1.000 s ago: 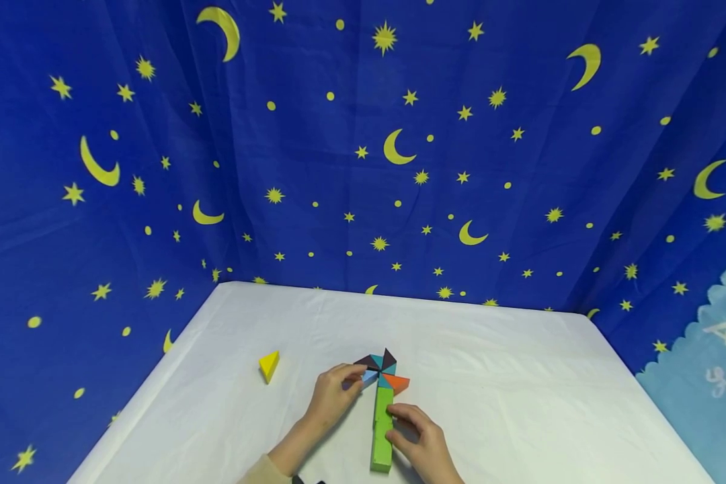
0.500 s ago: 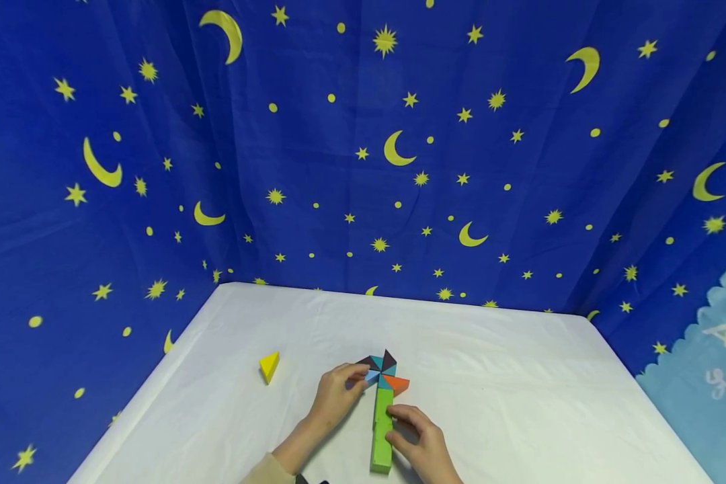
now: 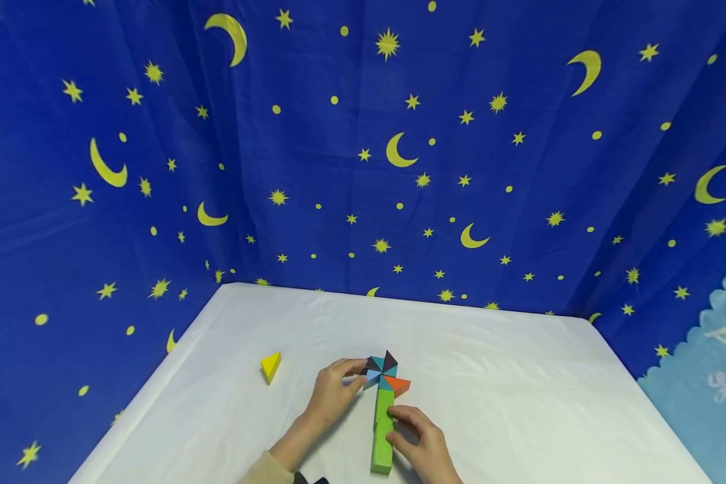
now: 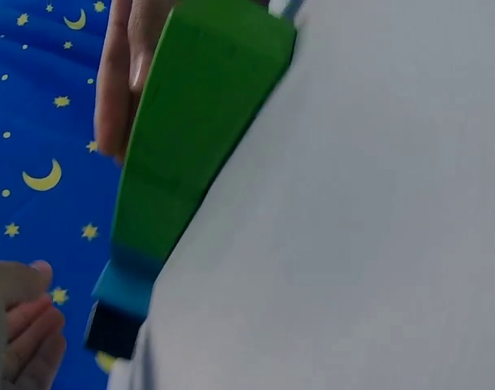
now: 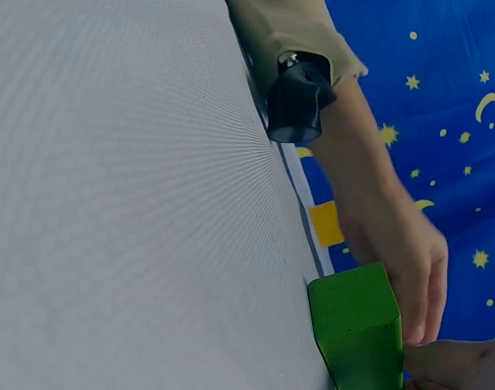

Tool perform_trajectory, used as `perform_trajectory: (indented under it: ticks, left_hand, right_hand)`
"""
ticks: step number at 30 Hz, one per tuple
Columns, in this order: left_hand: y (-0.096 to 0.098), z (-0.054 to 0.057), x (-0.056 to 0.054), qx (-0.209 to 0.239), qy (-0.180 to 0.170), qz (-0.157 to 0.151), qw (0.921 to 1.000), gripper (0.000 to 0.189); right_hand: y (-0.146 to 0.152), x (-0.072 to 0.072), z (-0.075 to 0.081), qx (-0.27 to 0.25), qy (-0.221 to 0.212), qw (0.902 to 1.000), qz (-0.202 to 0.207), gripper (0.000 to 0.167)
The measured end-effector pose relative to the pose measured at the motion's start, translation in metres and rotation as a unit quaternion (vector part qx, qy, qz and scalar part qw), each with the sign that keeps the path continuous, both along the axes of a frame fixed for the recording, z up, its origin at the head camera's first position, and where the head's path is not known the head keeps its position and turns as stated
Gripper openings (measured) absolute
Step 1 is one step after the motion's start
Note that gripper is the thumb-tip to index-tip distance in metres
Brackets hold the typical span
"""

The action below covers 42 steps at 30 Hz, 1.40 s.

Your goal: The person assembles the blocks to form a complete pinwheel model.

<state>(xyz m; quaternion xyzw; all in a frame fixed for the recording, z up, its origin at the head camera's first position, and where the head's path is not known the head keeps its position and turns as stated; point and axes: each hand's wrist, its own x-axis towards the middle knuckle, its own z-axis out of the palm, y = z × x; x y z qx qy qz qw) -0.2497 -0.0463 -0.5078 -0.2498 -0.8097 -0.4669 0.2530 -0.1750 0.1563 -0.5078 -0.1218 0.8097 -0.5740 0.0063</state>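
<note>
Several triangular blocks form a pinwheel in the head view: an upright dark triangle (image 3: 390, 361), an orange triangle (image 3: 399, 384), a light blue triangle (image 3: 372, 376) and teal pieces between. Below it runs a straight row of green blocks (image 3: 383, 430). My left hand (image 3: 333, 393) is at the pinwheel's left side, thumb and index finger parted at the light blue and dark pieces. In the left wrist view, nothing shows between the parted fingers of that hand (image 4: 23, 321). My right hand (image 3: 425, 440) touches the green row's right side with its fingertips.
A yellow triangular block (image 3: 270, 367) lies apart on the left of the white-covered table (image 3: 520, 390). Blue cloth (image 3: 314, 168) with moons and stars stands behind and at both sides. A light blue piece with lettering (image 3: 714, 363) hangs at the right.
My left thumb and index finger have spread slightly apart, with the index finger moving up, so more of the light blue triangle shows. My right hand stays at the green row.
</note>
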Motion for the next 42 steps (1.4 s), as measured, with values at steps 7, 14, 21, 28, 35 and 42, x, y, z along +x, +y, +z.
perform_trajectory:
  ticks: [7,14,21,28,35,42]
  left_hand:
    - [-0.055,0.019,0.002,0.007,0.038,0.06,0.9974,0.038]
    - [-0.131,0.016,0.014,-0.04,-0.026,0.189,0.9808,0.057]
    - [-0.151,0.001,0.015,-0.079,-0.134,0.194,0.9686,0.066]
    - [-0.146,-0.005,0.009,-0.091,-0.116,0.206,0.9675,0.056]
    - [-0.13,0.003,0.011,-0.041,-0.082,0.195,0.9765,0.05]
    - [-0.077,0.009,0.022,-0.042,-0.031,0.085,0.995,0.052]
  right_hand:
    - [0.0,0.001,0.003,0.003,-0.01,0.9999,-0.006,0.043]
    - [0.0,0.002,0.003,0.002,-0.018,0.9998,-0.009,0.044]
    - [0.001,0.004,0.002,0.012,-0.012,0.9998,-0.009,0.043]
    - [0.001,0.002,0.004,0.013,-0.013,0.9998,-0.005,0.043]
    - [0.003,-0.001,0.006,0.005,-0.018,0.9998,-0.007,0.045]
    - [-0.001,0.001,0.004,0.008,-0.032,0.9994,-0.009,0.046]
